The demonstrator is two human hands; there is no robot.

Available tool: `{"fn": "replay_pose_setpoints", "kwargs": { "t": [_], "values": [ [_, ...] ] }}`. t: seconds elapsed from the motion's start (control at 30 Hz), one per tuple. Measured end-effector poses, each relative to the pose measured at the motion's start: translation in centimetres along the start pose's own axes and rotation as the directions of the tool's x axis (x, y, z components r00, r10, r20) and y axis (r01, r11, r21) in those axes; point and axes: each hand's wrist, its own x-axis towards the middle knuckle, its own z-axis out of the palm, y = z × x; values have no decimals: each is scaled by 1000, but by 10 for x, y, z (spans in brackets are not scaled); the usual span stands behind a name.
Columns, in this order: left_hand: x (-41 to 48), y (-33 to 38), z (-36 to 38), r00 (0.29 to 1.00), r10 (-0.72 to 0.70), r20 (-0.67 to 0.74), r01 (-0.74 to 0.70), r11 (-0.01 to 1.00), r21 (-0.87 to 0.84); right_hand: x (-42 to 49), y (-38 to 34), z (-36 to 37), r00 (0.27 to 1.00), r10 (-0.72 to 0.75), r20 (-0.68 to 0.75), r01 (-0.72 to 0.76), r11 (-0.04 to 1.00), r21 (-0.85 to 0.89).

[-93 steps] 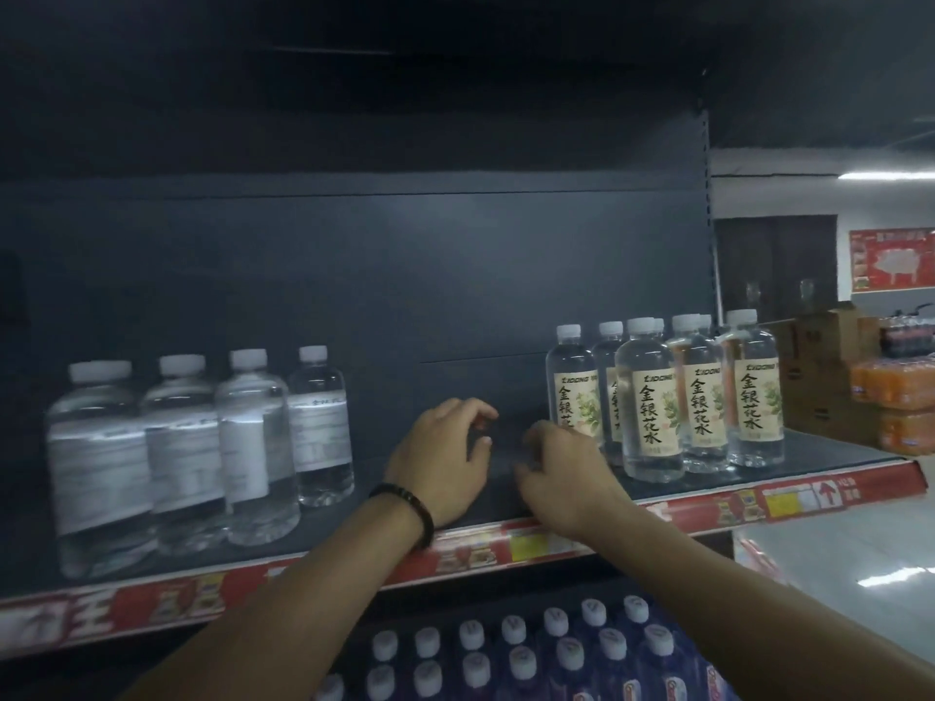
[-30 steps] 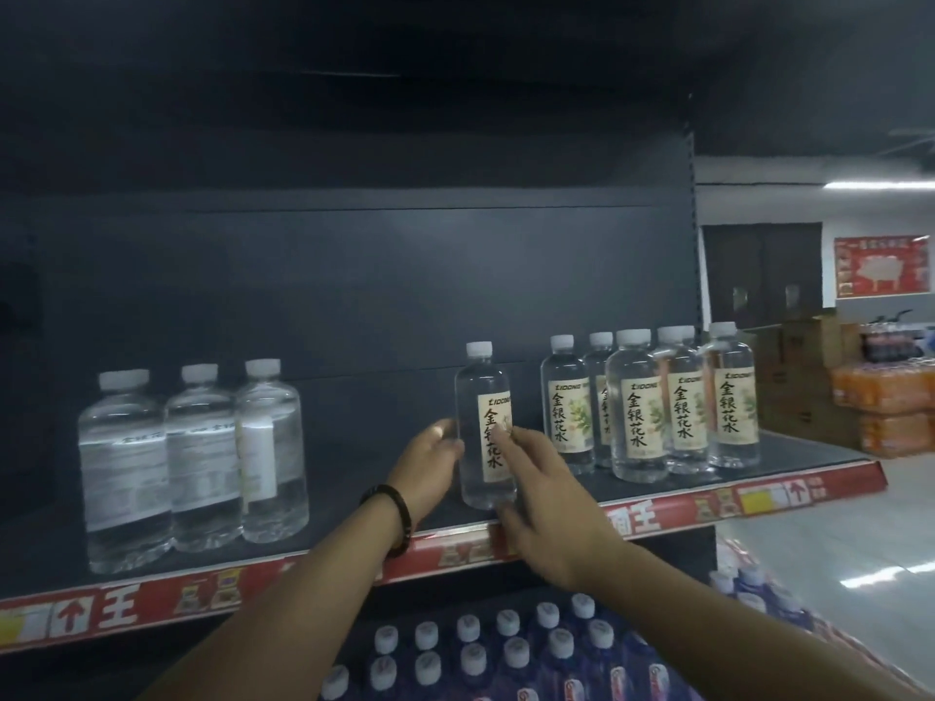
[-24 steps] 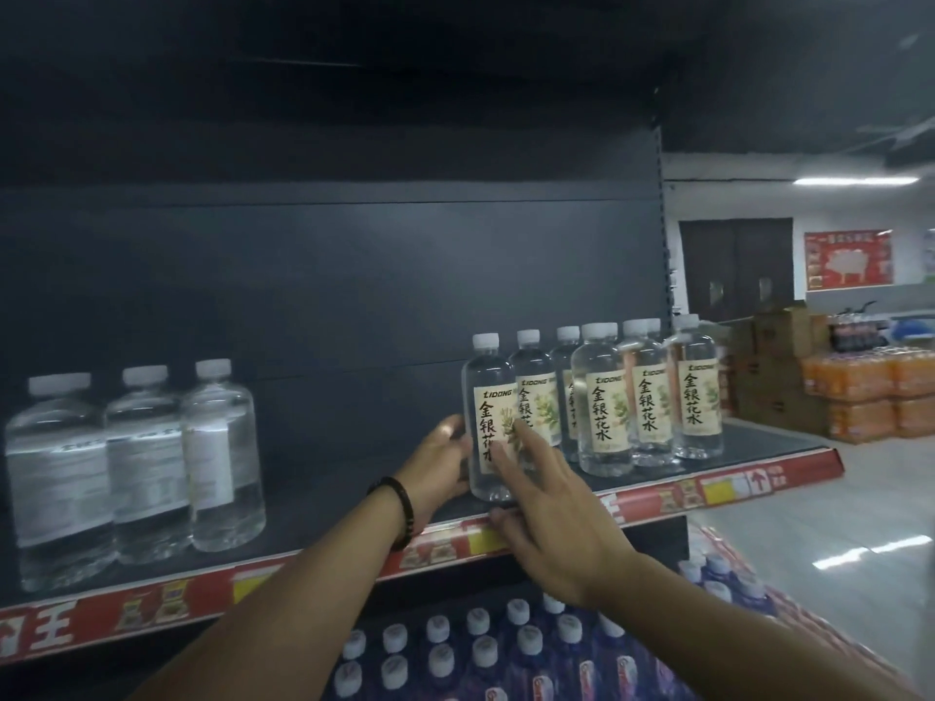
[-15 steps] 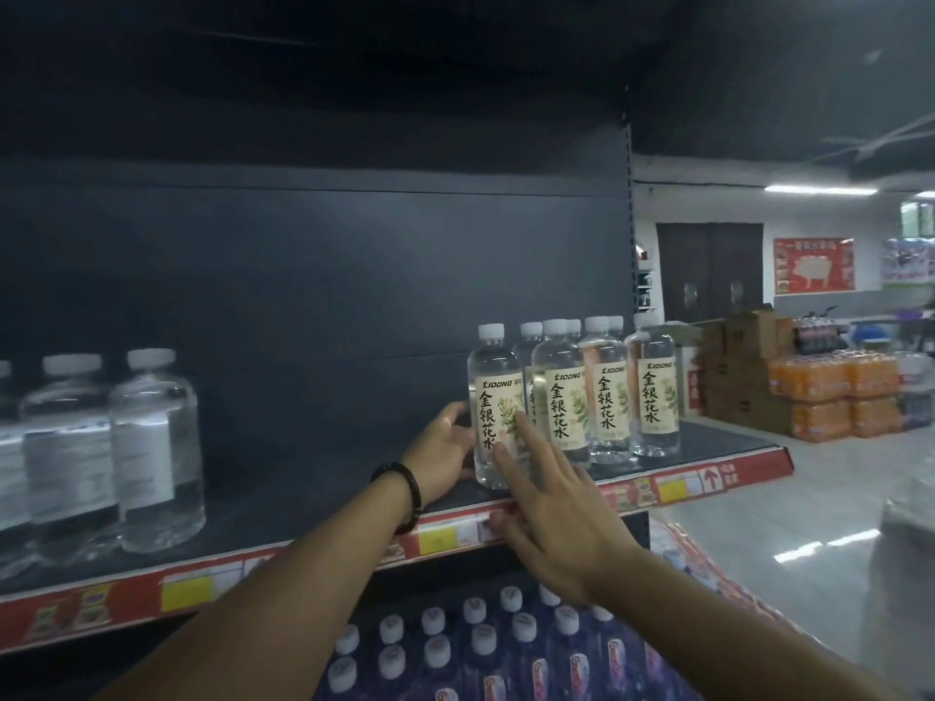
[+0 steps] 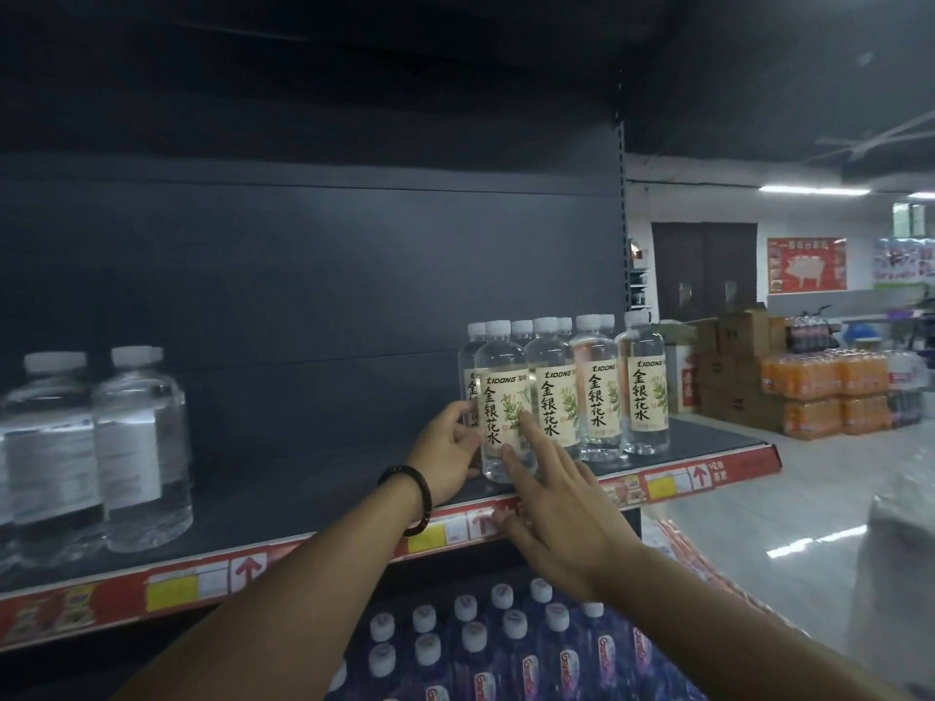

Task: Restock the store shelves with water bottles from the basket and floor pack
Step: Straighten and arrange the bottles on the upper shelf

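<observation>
Head view, my feed

- Left hand: I read the fingers as curled round the left flank of the front LIDONG bottle, thumb up against the label edge, grasping it. Black bead bracelet on that wrist
- Right hand: fingers straight and spread, not clenched. The index tip lies on the bottle's label and the next finger touches the clear lower body. The thumb sits down by the red price strip below the fingertips
- The LIDONG bottle stands upright on the dark shelf, near the front edge, between the two hands
- Just right of the right fingertips: the row of matching bottles, white caps, cream labels. The held bottle touches or nearly touches the nearest one; I cannot tell which
- Well left of the left fingers: plain clear bottles with grey labels, same shelf
- Under both wrists: blue-labelled bottles on the tier below, caps showing
- Far right of the fingers, across the floor: orange drink packs and cardboard boxes
</observation>
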Motion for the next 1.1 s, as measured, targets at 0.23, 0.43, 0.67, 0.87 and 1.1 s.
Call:
{"fn": "replay_pose_setpoints", "kwargs": {
  "t": [0.23,0.43,0.67,0.87,1.1],
  "values": [
    [-38,-4,-56,927,339,-159,-207,817,537,10,-42,2,980,47,-193,-11,983,185],
    [-107,-17,-163,719,652,-241,-120,457,881,51,-135,17,992,33,-118,39,830,557],
    [-171,-41,-247,780,465,-418,43,627,778,103,-254,13,998,40,53,-66,583,810],
    [-187,-44,-258,862,237,-449,121,763,634,133,-306,6,984,16,177,-166,447,879],
    [-184,-46,-262,864,101,-493,162,872,462,153,-313,20,976,15,217,-210,320,924]
  ]
}}
